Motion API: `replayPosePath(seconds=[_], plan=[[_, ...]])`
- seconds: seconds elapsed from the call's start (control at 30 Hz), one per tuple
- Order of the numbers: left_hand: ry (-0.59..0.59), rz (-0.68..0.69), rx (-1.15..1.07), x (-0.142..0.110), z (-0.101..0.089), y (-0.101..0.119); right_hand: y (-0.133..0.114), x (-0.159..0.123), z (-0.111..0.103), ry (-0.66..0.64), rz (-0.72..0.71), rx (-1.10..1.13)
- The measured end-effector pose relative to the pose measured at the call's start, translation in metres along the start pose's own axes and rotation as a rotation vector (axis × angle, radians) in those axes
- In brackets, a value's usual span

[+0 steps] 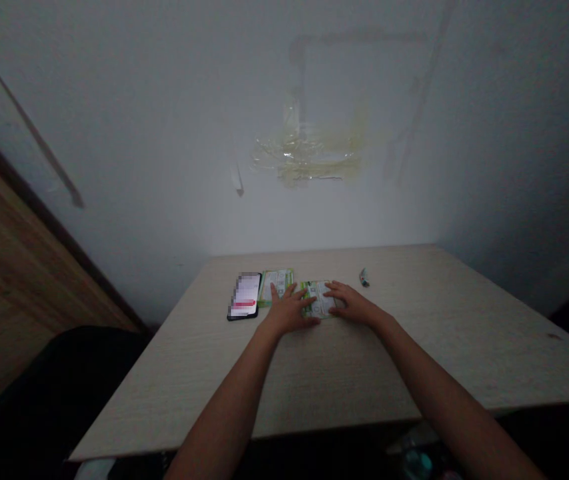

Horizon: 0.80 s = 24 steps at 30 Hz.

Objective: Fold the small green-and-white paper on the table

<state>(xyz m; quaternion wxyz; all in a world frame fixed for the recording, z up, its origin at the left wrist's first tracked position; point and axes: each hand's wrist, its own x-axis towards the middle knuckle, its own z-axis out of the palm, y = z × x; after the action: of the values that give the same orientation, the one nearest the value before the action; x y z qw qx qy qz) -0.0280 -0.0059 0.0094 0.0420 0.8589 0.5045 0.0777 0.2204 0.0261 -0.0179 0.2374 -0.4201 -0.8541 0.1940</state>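
Observation:
A green-and-white printed packet (pixel 320 299) lies flat on the table between my hands. My left hand (pixel 288 312) is spread, with its fingers over the packet's left edge and thumb along its near side. My right hand (pixel 352 303) rests at the packet's right edge, fingers apart and touching it. A second green-bordered printed packet (pixel 275 278) lies just behind and left of my left hand, which covers its near right part. Left of that packet lies a smartphone (pixel 245 297) with its screen lit.
A small crumpled wrapper (pixel 364 277) lies on the pale wooden table (pixel 439 333), right of my right hand. Behind the table stands a wall with peeling clear tape (pixel 309 157). Dark fabric (pixel 64 387) and a wooden panel (pixel 14 253) are at left.

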Motion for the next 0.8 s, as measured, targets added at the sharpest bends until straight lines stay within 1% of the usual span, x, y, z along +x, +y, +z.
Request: replayPosePath(seconds=[0.17,0.37,0.53,0.8], plan=[[-0.018,-0.011,-0.01,0.0,-0.002,0.0,-0.002,-0.002,-0.004,-0.018,-0.001,0.066],[0.017,-0.008,-0.013,0.0,-0.001,0.001,-0.007,-0.002,-0.004,-0.014,0.028,0.068],[-0.005,-0.011,-0.027,0.0,-0.002,0.001,-0.009,-0.003,-0.008,-0.033,0.017,0.083],[0.011,-0.016,-0.031,0.001,-0.002,0.0,-0.007,-0.004,-0.014,-0.033,0.007,0.192]])
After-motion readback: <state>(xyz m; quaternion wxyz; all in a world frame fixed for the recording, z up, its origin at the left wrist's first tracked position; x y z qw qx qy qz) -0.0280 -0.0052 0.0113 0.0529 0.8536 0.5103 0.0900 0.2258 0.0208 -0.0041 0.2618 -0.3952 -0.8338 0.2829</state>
